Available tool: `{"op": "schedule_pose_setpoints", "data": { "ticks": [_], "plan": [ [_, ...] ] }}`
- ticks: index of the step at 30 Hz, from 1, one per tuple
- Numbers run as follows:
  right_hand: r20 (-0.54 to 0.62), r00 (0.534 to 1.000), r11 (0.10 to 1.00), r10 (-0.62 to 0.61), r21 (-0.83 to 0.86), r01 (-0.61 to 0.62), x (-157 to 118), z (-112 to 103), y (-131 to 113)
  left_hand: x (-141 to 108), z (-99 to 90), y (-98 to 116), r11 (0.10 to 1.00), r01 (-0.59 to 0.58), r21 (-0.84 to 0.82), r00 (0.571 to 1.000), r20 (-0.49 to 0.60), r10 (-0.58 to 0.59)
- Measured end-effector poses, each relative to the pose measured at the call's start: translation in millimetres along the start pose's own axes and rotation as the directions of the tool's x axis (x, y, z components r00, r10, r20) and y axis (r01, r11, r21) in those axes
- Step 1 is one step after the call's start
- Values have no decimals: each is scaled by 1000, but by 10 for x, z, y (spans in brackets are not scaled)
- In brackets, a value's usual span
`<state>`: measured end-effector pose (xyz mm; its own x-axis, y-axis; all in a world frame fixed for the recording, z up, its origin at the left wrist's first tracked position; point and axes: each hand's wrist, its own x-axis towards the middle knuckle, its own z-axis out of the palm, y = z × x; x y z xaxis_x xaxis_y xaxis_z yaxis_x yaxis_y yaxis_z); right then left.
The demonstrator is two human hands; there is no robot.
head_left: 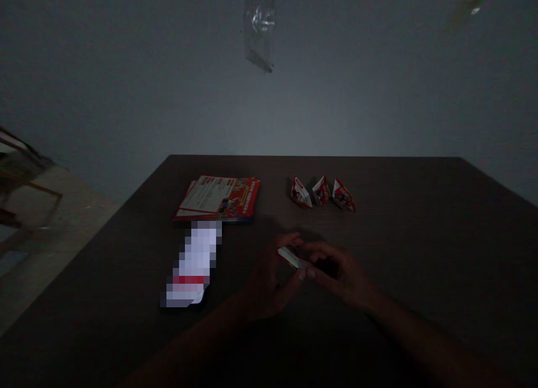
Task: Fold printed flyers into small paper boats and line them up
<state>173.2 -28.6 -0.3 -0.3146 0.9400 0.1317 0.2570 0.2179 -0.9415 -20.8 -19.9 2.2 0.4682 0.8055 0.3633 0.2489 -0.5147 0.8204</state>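
Between my two hands, low over the dark table, is a small piece of folded paper [291, 257], white with some red at its edge. My left hand [273, 278] is closed on its left side, thumb in front and fingers behind. My right hand [338, 270] pinches its right end, the thumb tip close to the left thumb. The fingers hide part of the paper. Beyond my hands, three folded red-and-white paper shapes [321, 192] stand in a row on the table.
A stack of red-and-white printed sheets [218, 198] lies at the left of the table [399, 208]. Nearer me is a lit phone [195, 259], its screen blurred out. A pale wall [357, 85] rises behind, with a clear plastic bag [259, 29] on it. Furniture [25, 175] stands at far left.
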Motion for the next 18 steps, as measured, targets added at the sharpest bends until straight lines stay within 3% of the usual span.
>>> {"op": "schedule_pose_setpoints", "data": {
  "ticks": [8,18],
  "plan": [
    [-4,998,984,-70,-162,69,-12,-17,-2,24,-32,58,1000,-13,-23,1000,23,13],
    [59,990,958,-125,-251,136,-53,-18,-17,10,-19,11,999,-9,-49,999,31,10]
  ]
}}
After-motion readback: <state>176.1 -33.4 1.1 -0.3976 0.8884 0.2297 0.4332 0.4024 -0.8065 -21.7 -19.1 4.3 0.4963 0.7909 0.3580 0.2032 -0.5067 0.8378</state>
